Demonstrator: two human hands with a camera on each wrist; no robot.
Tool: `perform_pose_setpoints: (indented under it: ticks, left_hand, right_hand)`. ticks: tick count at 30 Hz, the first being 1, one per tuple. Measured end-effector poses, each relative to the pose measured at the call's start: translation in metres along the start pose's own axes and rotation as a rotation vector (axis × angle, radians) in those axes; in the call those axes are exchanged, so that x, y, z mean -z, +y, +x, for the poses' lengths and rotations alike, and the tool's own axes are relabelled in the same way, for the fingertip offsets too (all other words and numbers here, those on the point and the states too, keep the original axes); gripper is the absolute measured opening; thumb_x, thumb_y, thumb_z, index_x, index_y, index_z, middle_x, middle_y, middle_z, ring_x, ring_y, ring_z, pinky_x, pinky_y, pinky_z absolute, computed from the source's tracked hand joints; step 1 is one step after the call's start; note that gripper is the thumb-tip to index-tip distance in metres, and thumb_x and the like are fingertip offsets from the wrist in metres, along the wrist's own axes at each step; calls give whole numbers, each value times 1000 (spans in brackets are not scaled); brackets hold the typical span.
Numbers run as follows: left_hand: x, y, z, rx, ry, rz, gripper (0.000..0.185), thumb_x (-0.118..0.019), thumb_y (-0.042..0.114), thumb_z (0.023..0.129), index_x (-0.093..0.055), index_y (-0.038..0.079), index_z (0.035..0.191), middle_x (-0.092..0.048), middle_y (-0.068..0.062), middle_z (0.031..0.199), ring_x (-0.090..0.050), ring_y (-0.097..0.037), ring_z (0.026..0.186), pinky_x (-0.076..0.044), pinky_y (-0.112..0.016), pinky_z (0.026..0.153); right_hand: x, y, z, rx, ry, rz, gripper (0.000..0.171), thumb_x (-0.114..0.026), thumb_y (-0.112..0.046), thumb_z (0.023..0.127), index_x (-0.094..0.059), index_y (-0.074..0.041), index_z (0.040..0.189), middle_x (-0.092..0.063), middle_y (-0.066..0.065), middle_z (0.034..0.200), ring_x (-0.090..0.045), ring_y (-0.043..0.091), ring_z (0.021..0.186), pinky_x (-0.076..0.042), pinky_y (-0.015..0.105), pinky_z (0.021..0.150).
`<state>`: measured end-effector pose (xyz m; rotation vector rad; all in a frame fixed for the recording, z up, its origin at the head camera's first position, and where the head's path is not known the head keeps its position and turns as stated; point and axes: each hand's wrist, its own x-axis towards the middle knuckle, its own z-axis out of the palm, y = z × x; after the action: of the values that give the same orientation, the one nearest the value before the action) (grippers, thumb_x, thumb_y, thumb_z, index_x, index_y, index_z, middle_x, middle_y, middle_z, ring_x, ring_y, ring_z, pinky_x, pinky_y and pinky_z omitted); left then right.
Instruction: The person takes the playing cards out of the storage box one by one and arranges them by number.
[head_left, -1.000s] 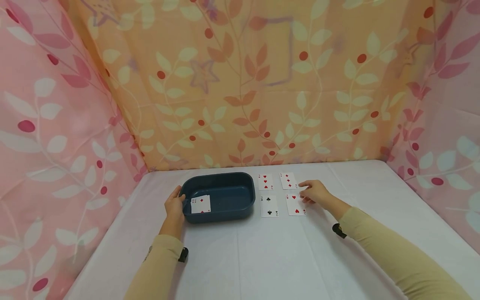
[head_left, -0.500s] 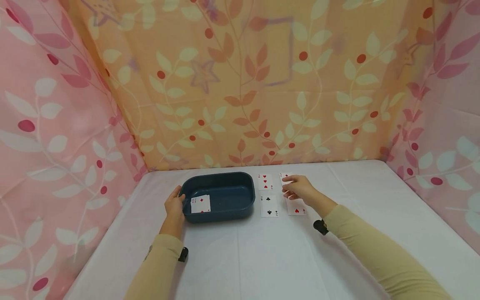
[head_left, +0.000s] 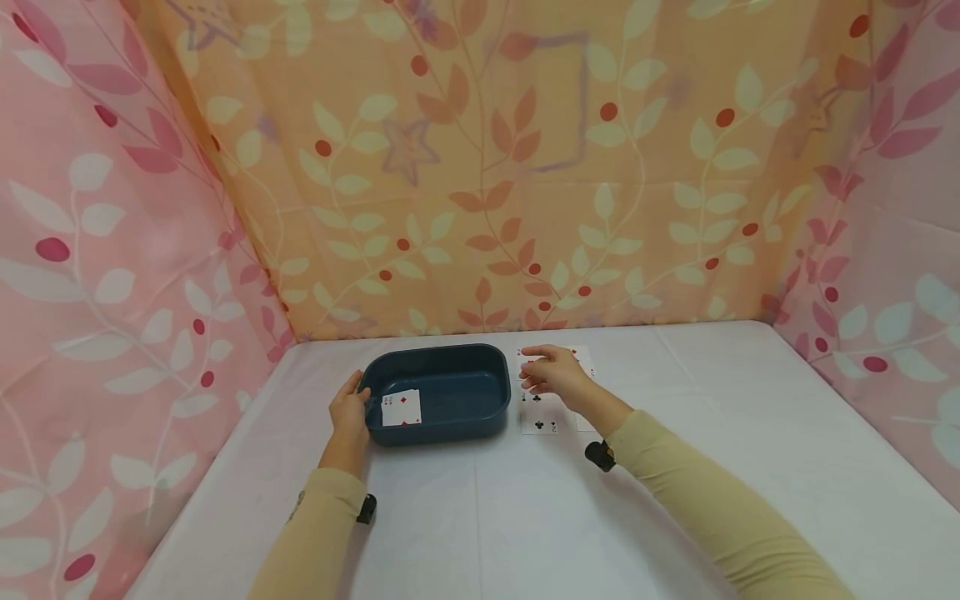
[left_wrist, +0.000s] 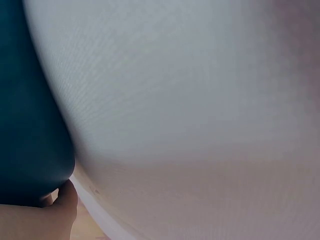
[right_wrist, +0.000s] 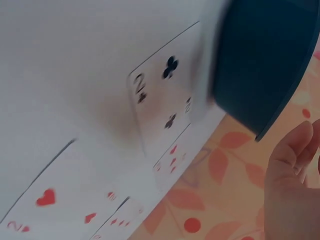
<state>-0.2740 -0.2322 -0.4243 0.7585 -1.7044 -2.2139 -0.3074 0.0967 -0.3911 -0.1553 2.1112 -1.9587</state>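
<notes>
Nearest are two arms in tan sleeves, one on each side, reaching forward over a white table [head_left: 525, 517]. Each wrist has a small black clip on it.

A little farther on, the left hand [head_left: 349, 414] holds the left end of a dark blue tub [head_left: 450, 392]. The thumb is hooked over the rim and the fingers are curled on the outside wall. In the left wrist view the thumb tip [left_wrist: 66, 195] presses on the tub's dark wall. Inside the tub lies one card, the two of diamonds [head_left: 401, 408], face up, close to the left end.

Just to the right of the tub lie four more cards in a little square, face up on the table. The near left one is the two of clubs [head_left: 538, 414]. The near right one is the two of hearts [right_wrist: 47, 197], mostly hidden under the right arm in the head view. The right hand [head_left: 551, 372] hangs above the cards, with its fingers loosely stretched toward the tub. It holds nothing and touches no card that I can see. Under it are the two far cards, one with red hearts [right_wrist: 172, 156] and one with red diamonds [head_left: 581, 357].

Farthest away, cloth walls stand around the table. The back one [head_left: 487, 167] is orange with leaves and red dots. The side ones [head_left: 97, 250] are pink.
</notes>
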Motion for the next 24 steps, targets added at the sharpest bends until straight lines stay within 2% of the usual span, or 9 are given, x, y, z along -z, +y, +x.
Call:
perform_pose_setpoints:
  ticks: [7,24]
  left_hand:
    - [0,1,0,-2,-5,-13,53,-42,-5,99,-36,11,150,-30,-6,156,-24,-20,144,-18,-32,116]
    - [0,0,0,-4,-10,-19,53,-42,-5,100,-36,10,150,-29,-6,156,-23,-20,144,-18,-32,116]
  right_hand:
    - [-23,-2,3,40,-67,70,45,-55,-1,96,-43,10,138,-67,7,79,-64,11,62,-55,23,60]
    - [-77,3,8,28,-130,109,40,-58,-1,95,-50,7,133,-67,5,78,-65,11,63,-57,27,66]
